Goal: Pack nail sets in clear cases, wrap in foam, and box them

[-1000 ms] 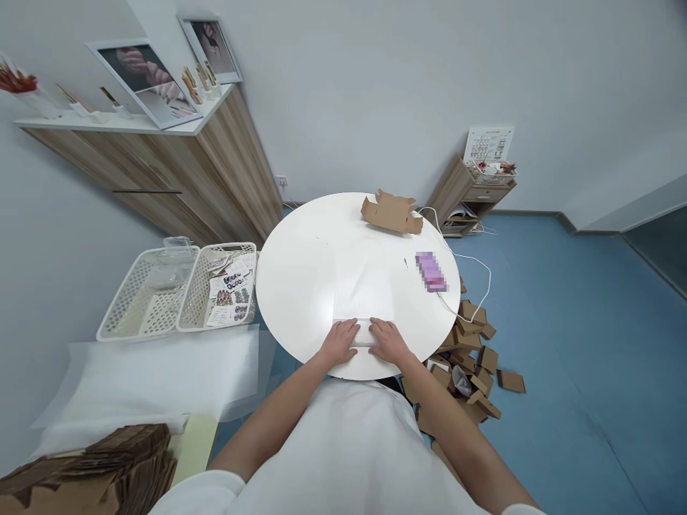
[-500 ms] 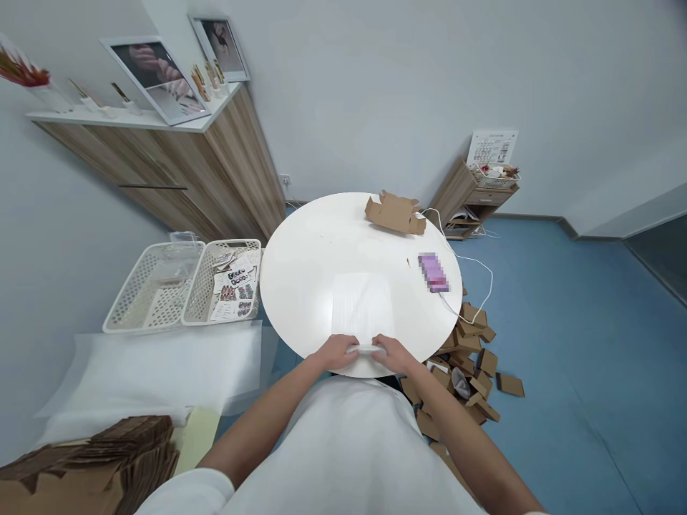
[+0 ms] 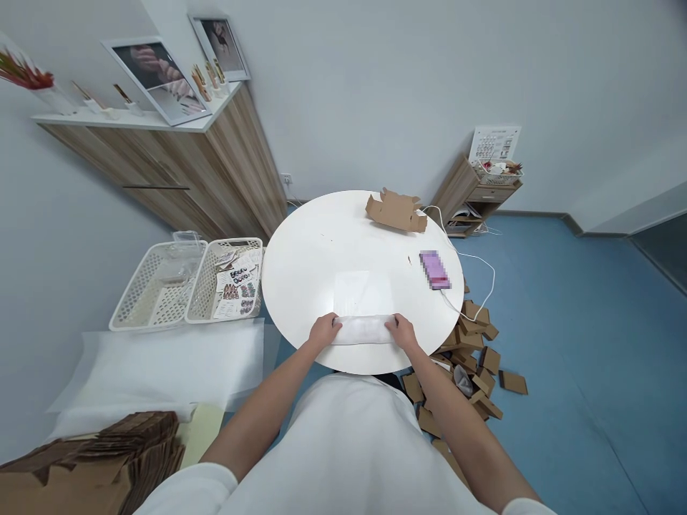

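On the round white table (image 3: 300,257), near its front edge, lies a thin, translucent white wrapping sheet (image 3: 363,290). Its near end is folded into a flat band, whose contents I cannot make out. My left hand (image 3: 323,331) grips the left end of this band, fingers closed with the thumb on the edge. At the opposite end, my right hand (image 3: 402,331) holds the band the same way. The rest of the sheet spreads flat beyond both hands.
An unfolded cardboard box (image 3: 397,212) and a purple phone (image 3: 435,270) with a white cable are on the table. Two white baskets (image 3: 225,286) stand left, beside stacked white sheets (image 3: 177,365) and flat brown cartons (image 3: 134,458). Small boxes (image 3: 475,357) cover the floor at right.
My hands have moved apart and slightly forward, out to the two ends of the sheet. Its near edge, narrow and bunched before, is now a wider flat fold.
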Demonstrator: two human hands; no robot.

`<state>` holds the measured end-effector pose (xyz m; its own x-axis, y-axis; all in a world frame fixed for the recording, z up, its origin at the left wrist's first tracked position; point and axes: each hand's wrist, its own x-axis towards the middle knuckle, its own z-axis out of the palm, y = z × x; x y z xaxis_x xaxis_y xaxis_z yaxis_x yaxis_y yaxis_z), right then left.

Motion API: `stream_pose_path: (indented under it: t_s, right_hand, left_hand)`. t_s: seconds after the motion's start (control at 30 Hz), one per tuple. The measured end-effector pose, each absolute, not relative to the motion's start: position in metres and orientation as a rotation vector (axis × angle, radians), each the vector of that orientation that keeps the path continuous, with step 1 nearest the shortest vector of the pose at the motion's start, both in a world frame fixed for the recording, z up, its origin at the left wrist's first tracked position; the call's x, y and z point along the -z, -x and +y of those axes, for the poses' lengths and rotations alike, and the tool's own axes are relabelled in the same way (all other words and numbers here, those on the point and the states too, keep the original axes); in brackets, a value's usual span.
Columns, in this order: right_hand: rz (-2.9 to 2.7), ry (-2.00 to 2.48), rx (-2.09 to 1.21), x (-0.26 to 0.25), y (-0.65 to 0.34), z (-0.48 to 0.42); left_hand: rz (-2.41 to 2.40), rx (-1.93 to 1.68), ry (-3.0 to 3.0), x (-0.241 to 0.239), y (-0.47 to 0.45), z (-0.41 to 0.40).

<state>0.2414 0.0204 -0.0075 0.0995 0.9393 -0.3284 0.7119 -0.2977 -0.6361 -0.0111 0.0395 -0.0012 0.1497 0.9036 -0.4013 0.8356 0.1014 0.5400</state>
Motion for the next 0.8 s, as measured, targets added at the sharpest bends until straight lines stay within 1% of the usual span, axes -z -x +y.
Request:
stream_pose_path:
  t_s: [0.07, 0.13, 0.23, 0.37, 0.43, 0.6, 0.8]
  right_hand:
    - [-1.617, 2.077, -0.881, 0.011, -0.245, 0.014]
    - [-1.645, 2.068, -0.693, 0.011, -0.246, 0.007]
    - [-1.860, 1.984, -0.509, 0.005, -0.243, 0.003]
    - [-2.339, 1.648, -0.644, -0.003, -0.229, 0.007]
    - [-2.449, 1.572, -0.723, -0.004, -0.220, 0.009]
    - [-2.441, 1.625, -0.826, -0.009, -0.211, 0.001]
    - [-2.338, 1.617, -1.192, -0.028, -0.225, -0.012]
  left_hand:
    - [1.743, -0.153, -1.719, 0.003, 0.013, 0.035]
    - [1.803, -0.264, -1.774, 0.003, 0.014, 0.029]
    - [1.719, -0.421, -1.988, -0.003, 0.011, 0.022]
    - [1.364, -0.264, -2.221, -0.011, -0.002, 0.019]
    - [1.294, -0.191, -2.229, -0.012, -0.009, 0.019]
    - [1.259, -0.181, -2.183, -0.013, -0.010, 0.014]
    - [1.065, -0.149, -1.990, -0.020, -0.003, 0.008]
